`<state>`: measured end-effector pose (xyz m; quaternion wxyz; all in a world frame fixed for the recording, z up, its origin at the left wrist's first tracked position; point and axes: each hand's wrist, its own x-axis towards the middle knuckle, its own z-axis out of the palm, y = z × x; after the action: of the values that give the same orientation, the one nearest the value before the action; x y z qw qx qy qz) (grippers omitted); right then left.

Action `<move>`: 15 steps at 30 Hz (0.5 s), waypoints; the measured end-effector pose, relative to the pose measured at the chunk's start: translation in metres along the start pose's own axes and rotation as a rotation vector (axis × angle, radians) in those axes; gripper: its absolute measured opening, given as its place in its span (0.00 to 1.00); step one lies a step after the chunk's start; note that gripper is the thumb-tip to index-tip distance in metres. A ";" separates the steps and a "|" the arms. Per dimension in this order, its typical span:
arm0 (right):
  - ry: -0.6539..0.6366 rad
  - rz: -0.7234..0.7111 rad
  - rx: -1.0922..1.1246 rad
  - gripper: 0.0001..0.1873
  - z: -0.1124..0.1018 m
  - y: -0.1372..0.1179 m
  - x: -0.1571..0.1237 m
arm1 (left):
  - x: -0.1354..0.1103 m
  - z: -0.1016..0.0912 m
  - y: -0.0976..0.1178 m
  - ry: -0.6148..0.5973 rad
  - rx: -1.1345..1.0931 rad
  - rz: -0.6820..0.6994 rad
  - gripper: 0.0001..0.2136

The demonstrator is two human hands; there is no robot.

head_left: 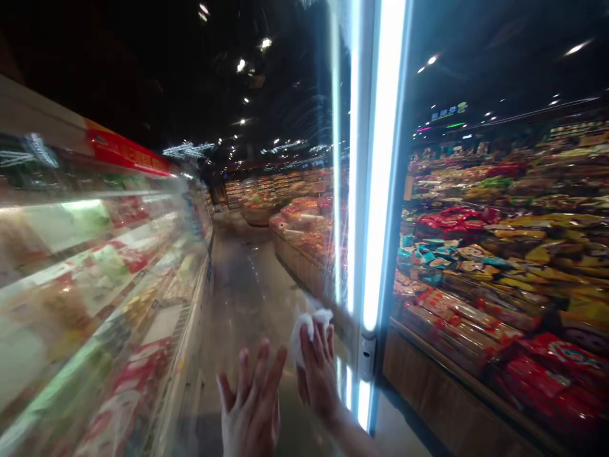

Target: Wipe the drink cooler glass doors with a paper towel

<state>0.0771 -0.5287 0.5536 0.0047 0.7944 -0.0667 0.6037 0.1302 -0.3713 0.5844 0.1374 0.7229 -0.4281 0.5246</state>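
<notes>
My right hand (pixel 320 374) presses a crumpled white cloth (pixel 301 336) flat under its fingers, against what looks like a clear glass door (pixel 290 254). Cloth bunches out past the fingertips and along the thumb side. To its left, my left hand (pixel 252 406) is raised with fingers spread and holds nothing; whether it touches the glass I cannot tell. Streaks and light reflections show on the glass. Just right of the cloth runs a bright vertical light tube (pixel 380 190) on the upright frame, ending in a white cap (pixel 366 355).
Blurred shelves of packaged goods (pixel 95 285) line the left, under a red sign strip (pixel 128 152); they may be a reflection. Wood-sided bins of bagged snacks (pixel 476 273) stand on the right. A shiny floor (pixel 242 266) leads back between displays under dark ceiling lights.
</notes>
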 end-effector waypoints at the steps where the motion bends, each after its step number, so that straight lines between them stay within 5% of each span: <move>1: 0.014 0.044 0.019 0.39 -0.004 0.009 0.022 | 0.021 -0.002 0.003 -0.013 -0.033 0.000 0.35; 4: 0.022 0.108 0.045 0.39 -0.009 0.024 0.044 | 0.049 0.000 0.010 -0.011 -0.057 -0.019 0.33; 10: 0.012 0.065 0.005 0.39 0.004 0.041 -0.024 | 0.020 0.015 0.015 -0.068 -0.024 0.178 0.30; 15: 0.018 0.101 0.048 0.38 0.007 0.089 0.044 | 0.102 -0.003 -0.005 -0.030 0.069 0.161 0.31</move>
<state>0.0859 -0.6222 0.5877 -0.0442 0.7845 -0.0923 0.6116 0.1401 -0.4151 0.6765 0.0636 0.6981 -0.4686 0.5375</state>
